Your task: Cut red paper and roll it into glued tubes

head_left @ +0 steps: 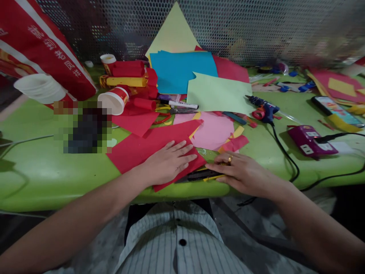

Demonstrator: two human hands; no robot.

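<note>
My left hand (169,161) lies flat, fingers stretched, on a red paper sheet (137,150) near the table's front edge. To its right, my right hand (242,171), with a ring on one finger, has its thumb and fingers round the right end of a long dark tool with yellow edges (201,175). The tool lies low on the table, partly beside the red sheet; its exact kind is not clear. Just beyond both hands are a pink paper sheet (212,131) and red paper scraps (235,144).
Blue paper (182,72) and pale green paper (218,91) lie at the back, with a marker (184,104) in front. On the right are a blue glue gun (265,109), a purple power adapter (310,140), cords and a phone (338,108). Paper cups (42,89) and red paper rolls (128,71) stand left.
</note>
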